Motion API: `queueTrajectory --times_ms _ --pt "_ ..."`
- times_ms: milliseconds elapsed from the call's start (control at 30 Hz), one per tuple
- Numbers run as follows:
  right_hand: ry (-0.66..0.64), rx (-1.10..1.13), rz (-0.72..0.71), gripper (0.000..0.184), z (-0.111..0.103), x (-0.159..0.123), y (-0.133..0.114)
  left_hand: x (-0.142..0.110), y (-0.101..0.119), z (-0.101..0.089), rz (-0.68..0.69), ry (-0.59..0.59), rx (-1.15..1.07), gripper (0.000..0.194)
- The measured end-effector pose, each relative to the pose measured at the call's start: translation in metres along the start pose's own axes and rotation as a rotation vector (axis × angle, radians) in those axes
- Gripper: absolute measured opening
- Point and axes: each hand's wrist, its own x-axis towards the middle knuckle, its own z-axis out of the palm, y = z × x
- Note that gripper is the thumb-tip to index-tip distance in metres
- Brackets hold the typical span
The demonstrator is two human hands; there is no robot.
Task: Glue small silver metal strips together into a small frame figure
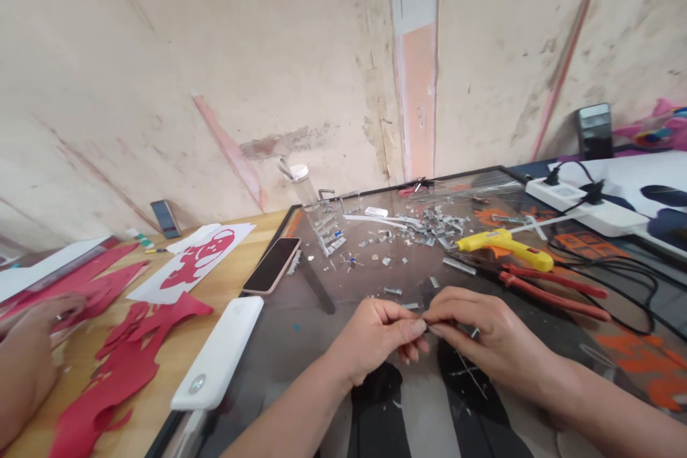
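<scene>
My left hand [376,336] and my right hand [477,333] meet fingertip to fingertip above a glass sheet [300,343] near the front of the table. Both are closed in a pinch on one small thin metal piece [428,327], too small to name. A short metal pin shows under my right fingers. Small metal scraps [424,225] lie scattered on the glass beyond my hands. A yellow glue gun [504,247] and red-handled pliers [552,290] lie to the right of them.
A dark phone [272,265] and a white power bank [220,351] lie left of my hands. Red paper cut-outs [129,358] cover the wooden table at left, where another person's hand [26,343] rests. A white power strip [580,204] with black cables sits at the right.
</scene>
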Motion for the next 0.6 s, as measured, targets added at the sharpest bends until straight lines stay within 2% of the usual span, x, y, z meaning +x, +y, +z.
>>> queueTrajectory --times_ms 200,300,400,600 --pt "-0.036 0.167 0.354 0.014 0.0019 0.0041 0.0003 0.0029 -0.0047 0.0019 -0.060 -0.011 -0.105 0.040" --pt "-0.032 0.303 0.479 0.014 0.0027 0.0051 0.0032 0.0027 -0.0044 0.0025 -0.077 -0.024 -0.189 0.040" --pt "-0.044 0.381 0.514 0.016 0.0012 0.0054 0.0042 0.0014 -0.0022 0.0030 -0.103 -0.016 -0.238 0.037" --pt "-0.081 0.383 0.519 0.023 -0.0011 0.0058 0.0047 0.0002 0.0012 0.0052 -0.122 0.029 -0.240 0.032"
